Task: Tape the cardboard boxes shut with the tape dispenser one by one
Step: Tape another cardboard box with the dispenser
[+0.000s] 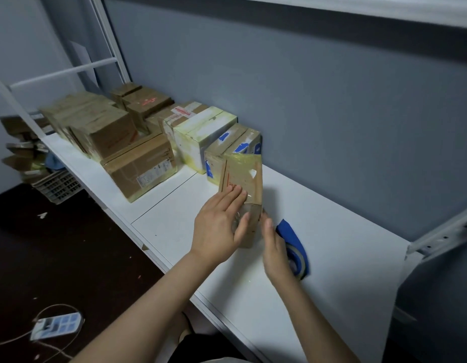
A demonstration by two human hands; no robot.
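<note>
One small cardboard box (240, 179) sits mid-frame on the white table (332, 258); left hand (219, 229) presses it, fingers flat and together, right hand (277, 250) straight-fingered beside it, tape dispenser (296, 247) just right of that. Uneven pressing could probably wrinkle the tape (244, 159) or tip the box.

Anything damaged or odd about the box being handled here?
The small box under the left hand has a ragged white tear near its far right edge, and the yellowish tape at its far end looks wrinkled.
</note>
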